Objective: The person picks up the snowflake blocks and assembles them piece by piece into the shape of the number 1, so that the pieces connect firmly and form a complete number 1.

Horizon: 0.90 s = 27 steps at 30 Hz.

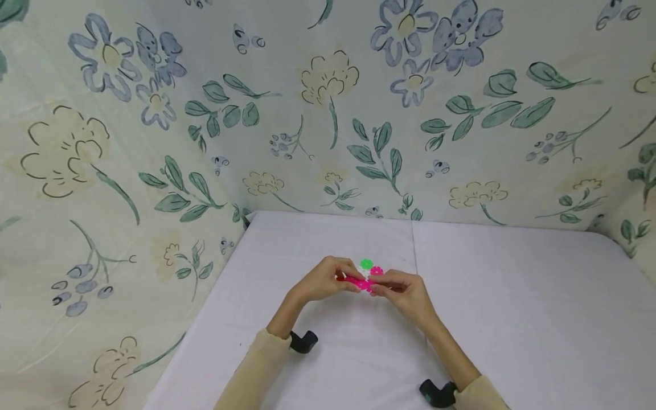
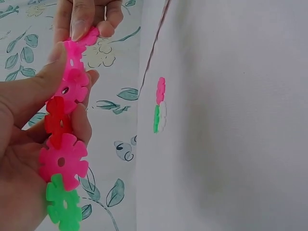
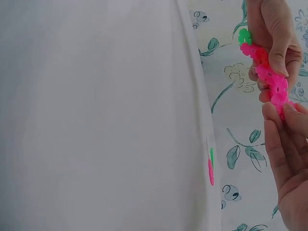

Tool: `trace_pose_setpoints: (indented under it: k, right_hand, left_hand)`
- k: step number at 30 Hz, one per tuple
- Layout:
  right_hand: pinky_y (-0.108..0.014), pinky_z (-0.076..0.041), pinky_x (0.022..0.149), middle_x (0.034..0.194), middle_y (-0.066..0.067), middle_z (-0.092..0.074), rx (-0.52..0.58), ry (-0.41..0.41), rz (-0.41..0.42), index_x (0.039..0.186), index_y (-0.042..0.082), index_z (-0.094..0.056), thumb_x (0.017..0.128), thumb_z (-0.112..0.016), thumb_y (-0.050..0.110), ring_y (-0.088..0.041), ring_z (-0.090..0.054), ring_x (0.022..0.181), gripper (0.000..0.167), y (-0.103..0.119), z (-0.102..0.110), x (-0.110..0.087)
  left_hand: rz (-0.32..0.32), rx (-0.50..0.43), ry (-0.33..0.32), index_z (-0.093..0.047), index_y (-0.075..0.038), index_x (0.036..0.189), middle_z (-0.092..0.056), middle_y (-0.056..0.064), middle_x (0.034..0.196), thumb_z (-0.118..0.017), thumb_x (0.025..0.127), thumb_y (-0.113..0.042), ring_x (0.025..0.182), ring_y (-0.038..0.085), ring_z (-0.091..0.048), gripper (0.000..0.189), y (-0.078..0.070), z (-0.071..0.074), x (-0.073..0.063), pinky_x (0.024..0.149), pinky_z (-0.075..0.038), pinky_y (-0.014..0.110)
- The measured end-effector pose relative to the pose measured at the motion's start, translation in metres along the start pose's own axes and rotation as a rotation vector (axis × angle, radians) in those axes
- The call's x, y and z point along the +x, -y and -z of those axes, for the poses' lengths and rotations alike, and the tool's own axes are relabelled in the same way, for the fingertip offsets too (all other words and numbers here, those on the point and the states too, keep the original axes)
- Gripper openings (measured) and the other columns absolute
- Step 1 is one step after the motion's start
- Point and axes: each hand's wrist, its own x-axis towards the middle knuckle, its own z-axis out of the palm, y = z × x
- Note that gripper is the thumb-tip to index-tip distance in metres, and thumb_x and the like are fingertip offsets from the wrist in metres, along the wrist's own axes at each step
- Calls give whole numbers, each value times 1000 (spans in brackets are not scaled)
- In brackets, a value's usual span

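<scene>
A chain of interlocking plastic snowflake discs [image 2: 61, 156] runs along my left palm, with a green disc [image 2: 64, 204] at one end, then a pink, a red [image 2: 57, 122] and further pink discs. My left hand [image 1: 328, 279] grips this chain between thumb and fingers. At the far end, the fingertips of my right hand [image 1: 407, 293] pinch the last pink disc [image 3: 280, 109]. Both hands meet close together above the white cloth, their fingertips covering part of the pink pieces.
Just beyond the hands, a loose green disc [image 1: 366, 263], a loose pink disc [image 1: 377, 270] and a white disc [image 2: 162, 116] lie on the white-covered table [image 1: 512, 307]. A floral curtain [image 1: 328, 114] hangs behind the table and on its left side. Black wrist mounts [image 1: 304, 341] sit below the hands.
</scene>
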Motion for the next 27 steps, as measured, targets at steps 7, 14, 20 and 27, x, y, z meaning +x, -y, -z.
trace_pose_setpoints:
  k: [7, 14, 20, 27]
  right_hand:
    - [-30, -64, 78, 100, -19, -76, 6, 10, -8, 116, 0, -77, 93, -75, 2, -17, -77, 84, 23, 2, 1, 2]
    - [-28, -63, 81, 115, -28, -74, 35, 46, -5, 123, -6, -71, 96, -70, 1, -14, -78, 89, 28, 5, 0, 3]
    - [-29, -63, 80, 117, -30, -73, 66, 17, -56, 125, -9, -69, 94, -71, -2, -13, -79, 88, 32, 5, -4, 1]
    - [-29, -63, 77, 109, -32, -73, 75, -27, -102, 121, -10, -71, 93, -73, -1, -13, -79, 83, 30, 3, -10, 1]
  left_hand:
    - [-6, -15, -16, -82, -14, 112, -77, -2, 100, -83, 89, -16, 92, 7, -62, 24, 4, 1, 0, 80, -51, 23]
    - [13, -44, -16, -80, -18, 116, -78, -5, 106, -81, 91, -22, 95, 9, -65, 25, 14, 2, -3, 83, -55, 28]
    - [13, -39, -28, -78, -18, 120, -78, -5, 113, -81, 91, -22, 101, 8, -67, 29, 16, 1, -6, 88, -57, 27]
    - [-38, -29, -69, -76, -13, 123, -78, 0, 115, -81, 90, -15, 102, 11, -71, 33, 11, -3, -7, 90, -57, 26]
